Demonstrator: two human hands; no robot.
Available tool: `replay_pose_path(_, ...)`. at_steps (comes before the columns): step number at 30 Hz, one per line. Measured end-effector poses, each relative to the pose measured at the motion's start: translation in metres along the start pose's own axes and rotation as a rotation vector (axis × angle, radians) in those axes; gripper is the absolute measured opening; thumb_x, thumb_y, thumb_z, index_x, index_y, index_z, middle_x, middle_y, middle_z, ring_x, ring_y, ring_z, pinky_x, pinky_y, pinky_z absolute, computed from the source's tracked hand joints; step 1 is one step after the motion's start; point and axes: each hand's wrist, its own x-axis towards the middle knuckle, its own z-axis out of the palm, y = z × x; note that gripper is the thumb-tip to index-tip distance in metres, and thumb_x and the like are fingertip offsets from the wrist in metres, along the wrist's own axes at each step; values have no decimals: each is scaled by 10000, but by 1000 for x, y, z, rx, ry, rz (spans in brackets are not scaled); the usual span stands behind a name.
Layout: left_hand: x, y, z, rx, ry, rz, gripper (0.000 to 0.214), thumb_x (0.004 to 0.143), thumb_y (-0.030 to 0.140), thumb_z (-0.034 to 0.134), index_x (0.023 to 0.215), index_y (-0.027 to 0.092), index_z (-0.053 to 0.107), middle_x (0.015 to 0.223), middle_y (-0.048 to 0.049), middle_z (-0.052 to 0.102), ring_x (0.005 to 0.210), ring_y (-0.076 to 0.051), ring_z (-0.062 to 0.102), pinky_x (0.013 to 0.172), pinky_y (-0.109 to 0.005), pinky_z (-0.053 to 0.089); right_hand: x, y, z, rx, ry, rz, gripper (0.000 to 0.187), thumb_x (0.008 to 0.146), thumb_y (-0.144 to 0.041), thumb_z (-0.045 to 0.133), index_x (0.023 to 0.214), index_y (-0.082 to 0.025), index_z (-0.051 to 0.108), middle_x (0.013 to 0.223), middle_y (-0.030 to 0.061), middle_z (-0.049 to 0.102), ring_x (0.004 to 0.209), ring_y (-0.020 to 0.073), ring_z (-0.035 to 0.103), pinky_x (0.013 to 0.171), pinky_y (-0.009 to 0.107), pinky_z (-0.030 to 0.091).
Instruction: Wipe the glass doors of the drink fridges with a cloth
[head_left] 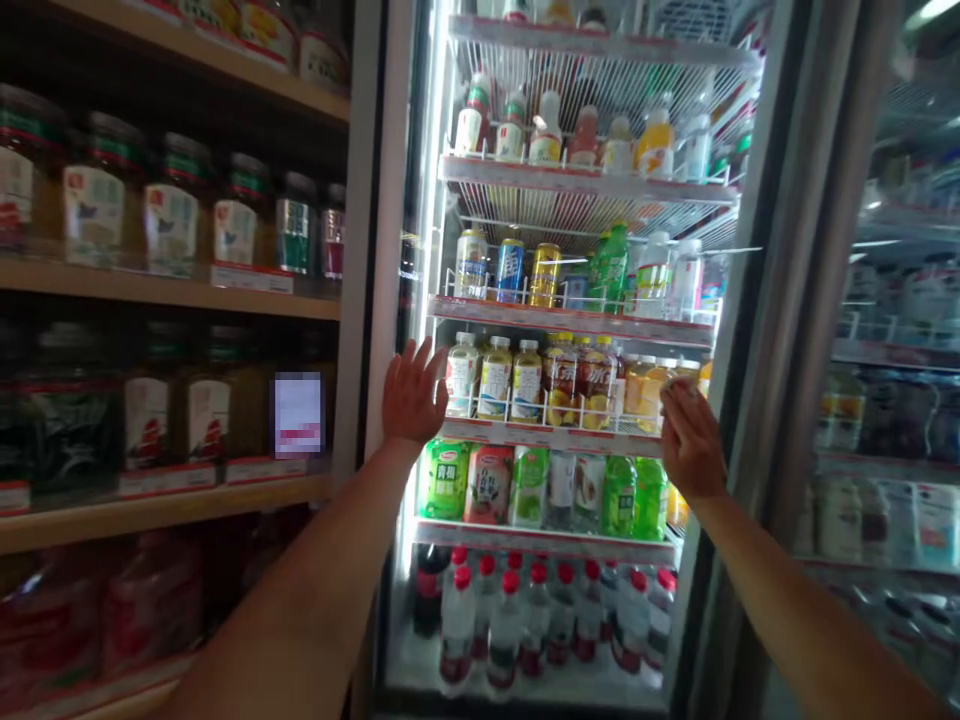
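Note:
My left hand point(414, 393) is raised at the left edge of a lit drinks fridge point(574, 435). Its fingers are spread, and nothing shows in it. On the other side, my right hand point(691, 435) is up near the fridge's right edge, its fingers bent and pressed together. Something small and pale may be at those fingertips, too blurred to name. Between the hands, a shelf carries bottles with white caps point(495, 378) and dark-labelled bottles with yellow caps point(596, 385). Green and red drink bottles point(489, 485) stand one shelf lower.
Wooden shelves point(172, 290) with jars point(171, 205) and price tags stand to the left. Higher fridge shelves hold cans point(510, 270) and juice bottles point(655, 142). Red-capped bottles point(508, 630) fill the bottom. A metal frame point(810, 300) separates another stocked fridge point(892, 350) at right.

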Motion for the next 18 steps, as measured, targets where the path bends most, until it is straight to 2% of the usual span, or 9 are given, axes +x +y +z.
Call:
replay_pose_path(3,0,0,1,15,13,8,522,984,304,404,1501,232,419,1597,-71,382,1533,-238,257,1251,-462,234,-13,16,-4,-5,52,96,463,990,-234,430,1437,-179,537,1479,122,535,1453,271,425,1209,546,388)
replay_pose_path(7,-1,-1,1,14,15,20,533,981,302,410,1511,244,400,1601,-66,376,1538,-232,242,1249,-468,242,-22,18,-2,-31,109,247,483,1013,-281,377,1459,-146,503,1516,169,476,1467,295,397,1213,592,340)
replay_pose_path(11,-2,-1,1,20,27,31,524,981,285,419,1503,236,412,1594,-61,390,1538,-225,239,1256,-453,229,-17,4,6,-77,177,374,498,1021,-328,336,1413,-102,544,1476,219,500,1449,322,412,1210,595,324)
replay_pose_path(13,-2,0,1,22,30,28,519,984,282,419,1501,235,415,1593,-59,391,1537,-224,244,1260,-449,220,-11,-7,10,-85,176,409,517,1022,-342,317,1425,-95,526,1497,231,470,1472,320,372,1225,577,298)
replay_pose_path(18,-3,0,0,-9,33,22,498,987,284,419,1483,233,438,1592,-59,391,1535,-223,249,1259,-454,224,2,-43,21,-51,102,340,521,1022,-315,322,1498,-133,432,1559,181,400,1520,278,279,1250,586,253)
